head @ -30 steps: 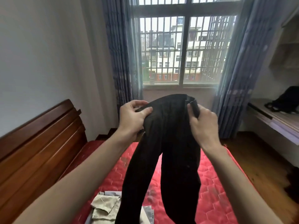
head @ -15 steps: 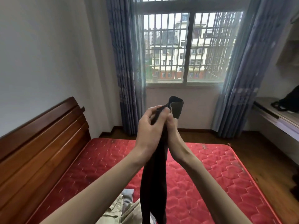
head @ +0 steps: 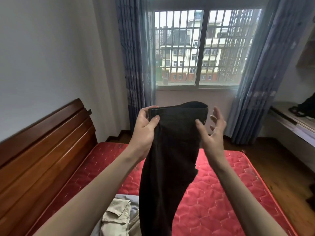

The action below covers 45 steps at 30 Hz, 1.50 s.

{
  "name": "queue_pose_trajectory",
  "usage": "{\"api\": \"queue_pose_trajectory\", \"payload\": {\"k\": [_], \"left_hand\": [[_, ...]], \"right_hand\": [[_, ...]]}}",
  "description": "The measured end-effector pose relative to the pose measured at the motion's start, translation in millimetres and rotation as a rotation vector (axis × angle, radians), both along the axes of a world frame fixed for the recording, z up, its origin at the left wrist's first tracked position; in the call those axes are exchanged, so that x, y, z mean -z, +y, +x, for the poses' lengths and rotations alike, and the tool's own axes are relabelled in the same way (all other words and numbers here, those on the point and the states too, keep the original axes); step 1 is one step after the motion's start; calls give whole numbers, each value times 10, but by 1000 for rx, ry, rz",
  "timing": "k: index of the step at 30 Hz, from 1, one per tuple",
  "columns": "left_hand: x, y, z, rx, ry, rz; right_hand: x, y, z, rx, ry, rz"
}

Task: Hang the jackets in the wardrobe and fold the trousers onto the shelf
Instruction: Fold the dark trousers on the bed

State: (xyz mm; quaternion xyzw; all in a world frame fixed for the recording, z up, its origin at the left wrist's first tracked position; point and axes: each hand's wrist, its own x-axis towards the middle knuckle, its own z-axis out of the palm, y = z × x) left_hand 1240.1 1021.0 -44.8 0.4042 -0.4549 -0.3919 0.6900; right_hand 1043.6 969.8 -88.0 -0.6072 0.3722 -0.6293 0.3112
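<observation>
Black trousers [head: 168,159] up in the air above the red mattress [head: 221,193], hanging lengthwise by the waistband. Left hand [head: 144,132] pinching the waistband's left corner, thumb pressed on the cloth. Right hand [head: 213,132] just beside the right edge, fingers spread and loose, thumb tip grazing the fabric. Beige clothes [head: 117,217] heaped on the mattress below the trousers.

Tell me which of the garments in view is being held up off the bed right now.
The black trousers, pinched at the waistband by the left hand; the beige garment lies on the mattress.
</observation>
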Motion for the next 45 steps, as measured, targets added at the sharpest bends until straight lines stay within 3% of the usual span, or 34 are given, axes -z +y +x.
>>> {"api": "queue_pose_trajectory", "payload": {"k": [3, 6, 10, 14, 19, 22, 27, 32, 37, 41, 45], "left_hand": [[-84, -45, 73, 97, 40, 7], [-101, -97, 124, 152, -5, 23], [83, -133, 102, 108, -303, 67], [219, -344, 105, 55, -291, 70], [293, -853, 108, 39, -375, 161], [250, -1319, 108, 11, -386, 144], [-225, -1939, 98, 35, -408, 102], [-899, -2155, -23, -7, -402, -50], [-1170, -1883, -140, -10, -430, -178], [-898, -1415, -162, 43, -511, -188], [-56, -880, -133, 138, -600, -93]], "right_hand": [[-110, -154, -161, -291, -129, 239], [-293, -169, -199, -202, -131, 167], [-404, -207, -203, -141, -171, 122], [-423, -337, -261, -143, 4, 147], [-507, -732, -295, -485, 191, 478], [-661, -1114, -276, -322, 447, 335], [-1072, -1677, -276, -33, 568, 92], [-1542, -1909, -346, 210, 450, -172], [-1692, -1592, -519, 220, 343, -387], [-1396, -1197, -705, 150, 391, -352], [-559, -762, -931, 72, 482, -241]]}}
